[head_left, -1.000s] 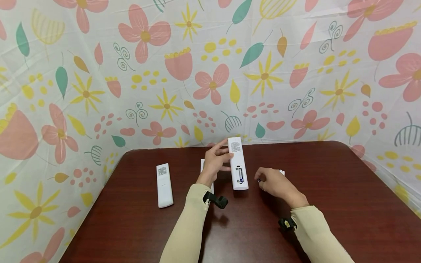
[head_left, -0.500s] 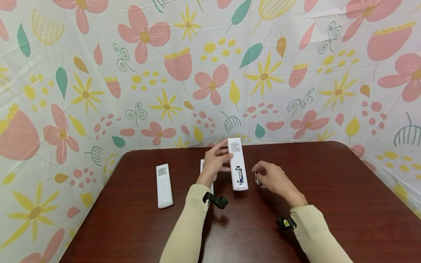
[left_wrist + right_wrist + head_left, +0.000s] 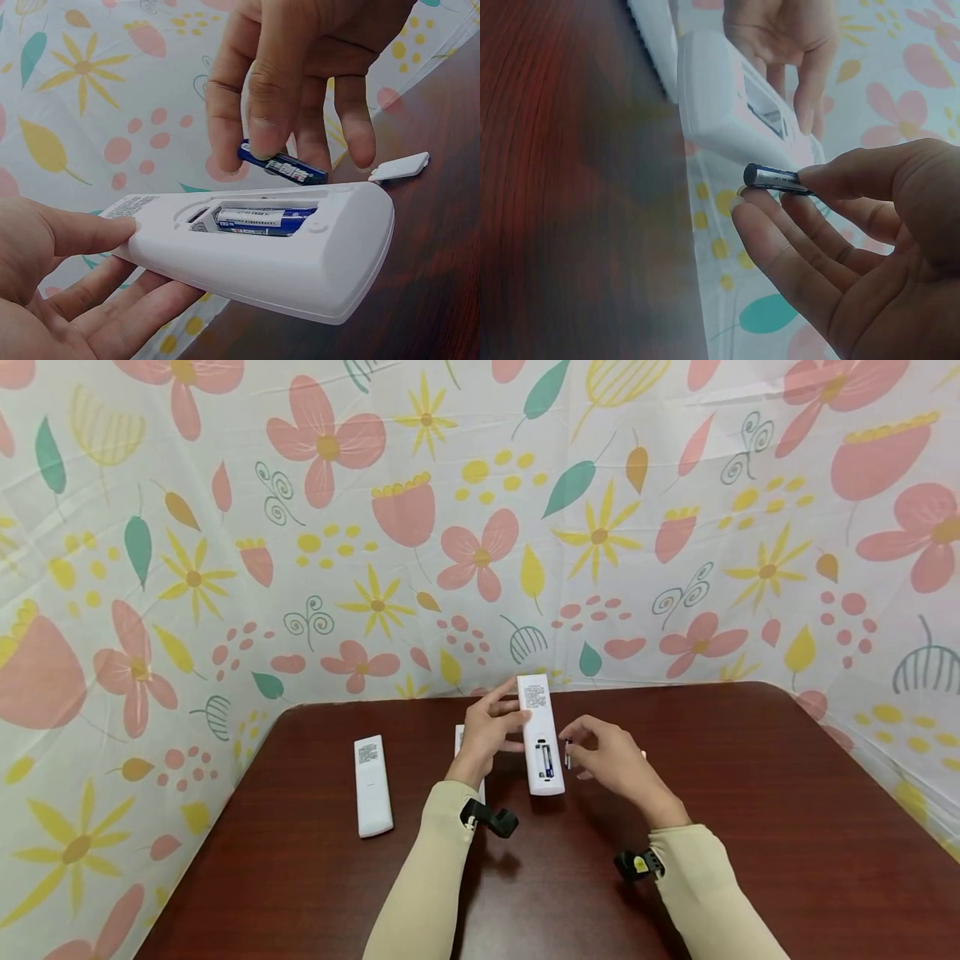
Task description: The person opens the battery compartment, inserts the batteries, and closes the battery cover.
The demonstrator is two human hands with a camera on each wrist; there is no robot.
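Note:
My left hand (image 3: 483, 735) holds a white remote control (image 3: 534, 727) tilted above the table, its back and uncovered battery compartment facing up. A blue and silver battery (image 3: 259, 219) lies in that compartment, as the left wrist view shows. Between thumb and fingertips, my right hand (image 3: 611, 760) pinches another small battery (image 3: 772, 178). In the left wrist view this battery is close over the compartment's edge, slanted. A white battery cover (image 3: 401, 166) rests on the table past the remote's end, mostly hidden behind my right hand in the head view.
To the left on the dark red-brown table (image 3: 300, 877), a second white remote (image 3: 372, 789) lies back side up. Another white remote (image 3: 459, 737) is largely covered by my left hand and wrist. A flower-patterned cloth (image 3: 480, 485) hangs behind the table's far edge.
My right hand has moved left and slightly up with the battery, from over the table to beside the remote's compartment. My left hand and the remote have stayed nearly still.

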